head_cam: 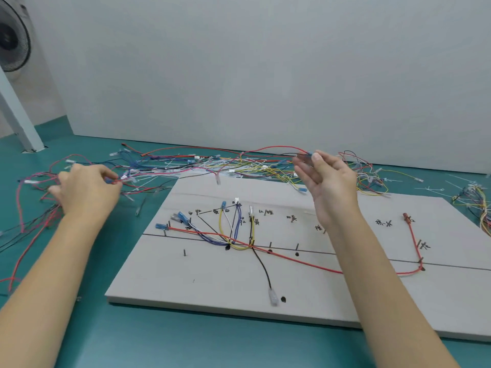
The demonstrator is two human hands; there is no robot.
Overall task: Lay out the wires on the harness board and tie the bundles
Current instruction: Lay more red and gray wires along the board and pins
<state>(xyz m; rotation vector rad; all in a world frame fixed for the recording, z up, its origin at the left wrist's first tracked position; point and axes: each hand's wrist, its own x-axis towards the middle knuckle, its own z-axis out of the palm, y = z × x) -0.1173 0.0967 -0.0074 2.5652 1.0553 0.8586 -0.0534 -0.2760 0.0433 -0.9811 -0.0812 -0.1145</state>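
From the head camera, the right hand (328,179) was raised above the harness board (186,277), thumb and forefinger pinching the blue-tipped end of a red wire (276,148) that arched back to the loose wire pile (212,166). The left hand (87,189) pinched the wire's other end left of the board, beside the pile.
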